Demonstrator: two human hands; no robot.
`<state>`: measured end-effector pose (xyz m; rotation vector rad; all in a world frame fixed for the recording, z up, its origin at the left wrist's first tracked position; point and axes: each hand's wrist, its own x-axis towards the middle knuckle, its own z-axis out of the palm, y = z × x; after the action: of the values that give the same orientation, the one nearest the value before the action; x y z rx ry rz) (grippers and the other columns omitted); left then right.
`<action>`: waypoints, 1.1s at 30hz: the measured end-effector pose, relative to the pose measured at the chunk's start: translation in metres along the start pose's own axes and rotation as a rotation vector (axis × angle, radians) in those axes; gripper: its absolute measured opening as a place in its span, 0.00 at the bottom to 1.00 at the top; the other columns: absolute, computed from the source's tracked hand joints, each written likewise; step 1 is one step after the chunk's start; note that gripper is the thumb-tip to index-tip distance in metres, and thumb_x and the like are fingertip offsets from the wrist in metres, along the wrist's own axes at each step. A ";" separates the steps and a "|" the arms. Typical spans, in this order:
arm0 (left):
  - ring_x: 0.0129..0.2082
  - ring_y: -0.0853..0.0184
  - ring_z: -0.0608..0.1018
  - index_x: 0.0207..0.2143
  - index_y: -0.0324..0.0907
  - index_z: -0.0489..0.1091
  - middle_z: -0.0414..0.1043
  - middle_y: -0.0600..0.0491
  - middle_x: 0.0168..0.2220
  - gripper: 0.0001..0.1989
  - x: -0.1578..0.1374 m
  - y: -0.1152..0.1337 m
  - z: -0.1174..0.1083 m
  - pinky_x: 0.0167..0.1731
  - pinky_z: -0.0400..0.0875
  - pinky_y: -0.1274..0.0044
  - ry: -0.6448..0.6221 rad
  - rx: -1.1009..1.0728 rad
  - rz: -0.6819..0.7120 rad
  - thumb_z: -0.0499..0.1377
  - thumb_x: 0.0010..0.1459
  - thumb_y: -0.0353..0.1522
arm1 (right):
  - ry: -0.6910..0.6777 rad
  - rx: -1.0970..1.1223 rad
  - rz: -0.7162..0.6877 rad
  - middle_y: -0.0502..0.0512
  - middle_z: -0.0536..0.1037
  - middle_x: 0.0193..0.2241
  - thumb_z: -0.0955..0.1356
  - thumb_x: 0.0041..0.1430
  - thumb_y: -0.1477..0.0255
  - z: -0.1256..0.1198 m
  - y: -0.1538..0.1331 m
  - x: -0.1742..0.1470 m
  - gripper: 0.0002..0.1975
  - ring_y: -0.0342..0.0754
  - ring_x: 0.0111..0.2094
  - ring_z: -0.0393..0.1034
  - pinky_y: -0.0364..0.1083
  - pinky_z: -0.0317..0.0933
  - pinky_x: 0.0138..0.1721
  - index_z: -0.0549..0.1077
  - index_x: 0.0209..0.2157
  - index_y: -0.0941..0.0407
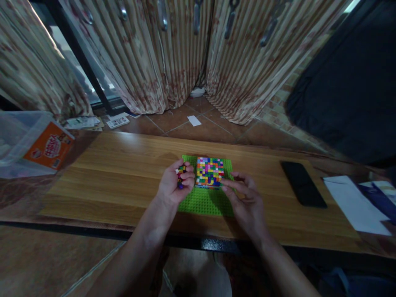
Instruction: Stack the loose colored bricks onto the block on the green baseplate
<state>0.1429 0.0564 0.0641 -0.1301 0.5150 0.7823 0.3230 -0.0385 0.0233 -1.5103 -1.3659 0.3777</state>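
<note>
A green studded baseplate (206, 203) lies on the table, bearing a square block of many-coloured toy bricks (209, 171) near its far side. My left hand (177, 181) is just left of the block, palm up, its fingers curled around several loose toy bricks (180, 175). My right hand (244, 196) is at the block's near right corner. Its thumb and index finger come together there in a pinch, and whatever is between them is too small to make out.
A black phone (303, 183) lies on the wooden table (123, 173) at right, with white paper (355, 204) beyond it. To the left stands a clear plastic tub (21, 142) with an orange label. Striped curtains (154, 62) hang behind the table.
</note>
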 end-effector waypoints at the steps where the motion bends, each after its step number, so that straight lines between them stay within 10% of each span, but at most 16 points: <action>1: 0.12 0.81 0.60 0.26 0.37 0.61 0.57 0.58 0.19 0.14 0.000 0.000 -0.001 0.09 0.52 0.89 -0.003 -0.001 0.001 0.45 0.64 0.32 | 0.001 -0.004 -0.005 0.52 0.69 0.48 0.69 0.56 0.67 0.002 0.002 0.001 0.07 0.51 0.50 0.64 0.53 0.61 0.49 0.79 0.36 0.45; 33: 0.11 0.82 0.60 0.27 0.37 0.62 0.58 0.58 0.20 0.13 0.004 -0.004 -0.005 0.09 0.51 0.89 -0.002 0.004 0.001 0.46 0.64 0.31 | 0.033 0.576 0.330 0.52 0.74 0.41 0.74 0.44 0.72 0.034 0.004 0.011 0.05 0.52 0.53 0.64 0.56 0.63 0.50 0.77 0.27 0.50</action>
<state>0.1465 0.0548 0.0575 -0.1258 0.5150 0.7821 0.3024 -0.0125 0.0096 -1.2368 -0.8700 0.8678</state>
